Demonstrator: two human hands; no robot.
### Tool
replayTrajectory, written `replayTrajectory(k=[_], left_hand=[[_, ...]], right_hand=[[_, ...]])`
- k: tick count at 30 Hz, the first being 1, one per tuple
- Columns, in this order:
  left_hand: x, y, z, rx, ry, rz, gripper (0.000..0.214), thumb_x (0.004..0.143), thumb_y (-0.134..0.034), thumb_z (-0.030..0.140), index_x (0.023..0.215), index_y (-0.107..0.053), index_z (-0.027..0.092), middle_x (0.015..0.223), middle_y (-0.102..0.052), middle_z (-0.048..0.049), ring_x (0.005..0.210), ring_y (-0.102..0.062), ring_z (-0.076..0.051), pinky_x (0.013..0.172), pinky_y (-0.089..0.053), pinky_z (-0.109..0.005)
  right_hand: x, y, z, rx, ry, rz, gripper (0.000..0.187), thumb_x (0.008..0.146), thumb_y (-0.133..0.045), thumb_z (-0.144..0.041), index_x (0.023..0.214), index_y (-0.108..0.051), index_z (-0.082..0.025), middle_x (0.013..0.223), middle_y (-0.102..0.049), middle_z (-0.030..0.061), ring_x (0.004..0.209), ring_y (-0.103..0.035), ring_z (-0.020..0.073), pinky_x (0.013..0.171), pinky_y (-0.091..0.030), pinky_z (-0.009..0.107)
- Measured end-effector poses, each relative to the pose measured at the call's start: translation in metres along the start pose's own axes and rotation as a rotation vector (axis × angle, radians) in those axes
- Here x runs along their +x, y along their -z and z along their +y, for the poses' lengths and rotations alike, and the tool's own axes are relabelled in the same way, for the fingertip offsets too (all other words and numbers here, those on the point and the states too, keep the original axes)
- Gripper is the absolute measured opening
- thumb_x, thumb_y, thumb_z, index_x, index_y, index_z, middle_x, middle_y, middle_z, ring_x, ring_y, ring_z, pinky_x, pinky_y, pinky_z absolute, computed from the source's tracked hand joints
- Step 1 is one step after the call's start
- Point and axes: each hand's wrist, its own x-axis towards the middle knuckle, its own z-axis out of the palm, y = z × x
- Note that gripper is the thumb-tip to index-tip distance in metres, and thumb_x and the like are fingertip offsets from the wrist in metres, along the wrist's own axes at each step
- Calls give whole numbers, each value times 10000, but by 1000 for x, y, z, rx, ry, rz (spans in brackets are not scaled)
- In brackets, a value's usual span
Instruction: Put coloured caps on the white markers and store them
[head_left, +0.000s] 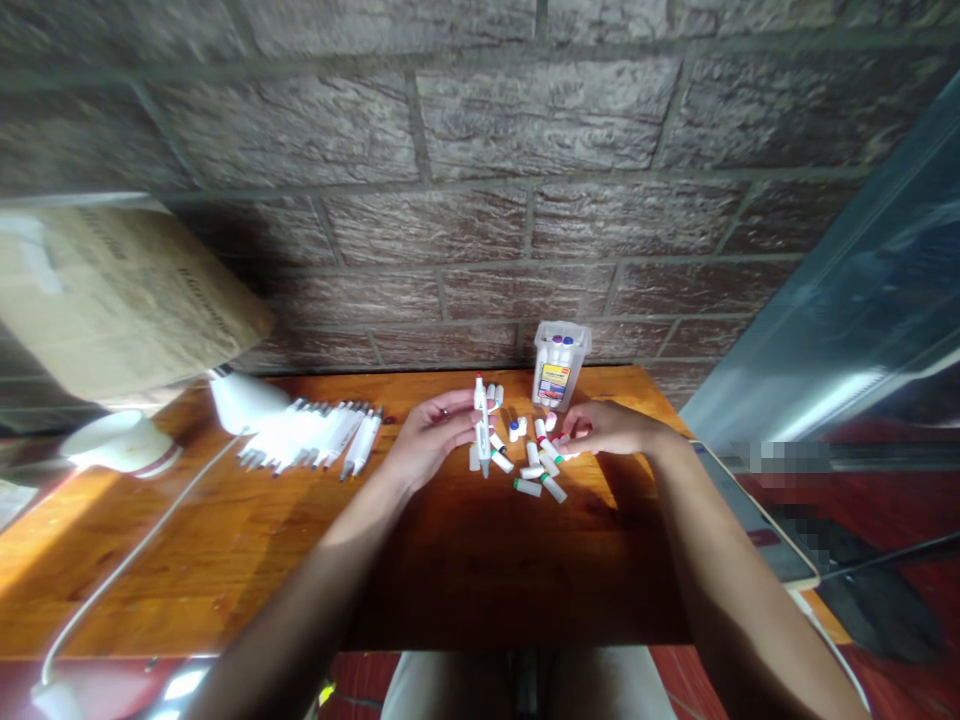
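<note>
Upright in my left hand (435, 432) is a white marker (482, 425) with its red tip bare at the top and a grey end below. My right hand (600, 428) reaches down at the right edge of a pile of loose marker caps (531, 472). Its fingers are bent close together by the caps, and whether they pinch one is too small to make out. The caps are white with coloured ends in green, red, blue and pink. Behind the pile stands a clear plastic case (562, 365) with several markers in it.
A row of uncapped white markers (311, 435) lies left on the wooden table (465, 570). Beside them stands a white lamp (244, 400) with a brown paper shade and a cord (142, 550). A tablet-like device (754, 515) lies at the right edge. A brick wall (480, 220) rises behind.
</note>
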Motion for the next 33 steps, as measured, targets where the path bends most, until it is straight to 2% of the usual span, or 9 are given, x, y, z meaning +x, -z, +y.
replayTrajectory(k=[8,13,16,21,28,33], left_hand=[[1,0,-8,-49,5,1,387,634,-882,191,996,-754,149,1024,-792,-93,933,-758,-234,932,-572,-383],[0,-2,-9,-61,-19,-31,358,652,-871,175,995,-767,159,1018,-792,-83,924,-752,-213,899,-580,-344],[1,-1,-10,-66,-40,-25,329,660,-866,171,975,-773,160,1015,-793,-83,898,-752,-208,856,-587,-324],[3,2,-12,-84,-66,-19,318,684,-855,168,994,-780,168,1054,-788,-84,907,-752,-209,866,-589,-324],[3,0,-11,-69,-58,-10,302,694,-851,167,989,-785,163,1073,-787,-94,918,-749,-204,824,-591,-287],[4,1,-11,-79,-64,-11,292,702,-846,150,987,-787,174,1023,-793,-68,873,-745,-169,826,-593,-270]], right_hand=[[-2,0,-9,-51,-40,-27,354,664,-792,-488,860,-757,-196,772,-696,24,703,-594,179,628,-418,277],[-3,-4,-12,53,-60,-54,277,636,-769,-373,852,-741,-202,707,-659,10,629,-572,173,589,-439,283],[-3,-4,-15,-1,-47,-47,203,637,-743,-309,801,-728,-192,700,-652,7,638,-560,166,585,-416,269],[-2,-3,-18,-104,-9,-68,194,668,-719,-326,781,-716,-169,712,-648,2,679,-554,162,605,-376,255],[0,-7,-17,-96,-40,-69,136,653,-702,-273,723,-643,-173,663,-616,-17,634,-534,151,576,-348,248],[1,-7,-17,-77,-71,-111,101,682,-657,-266,712,-621,-177,643,-626,-13,617,-557,157,570,-361,254]])
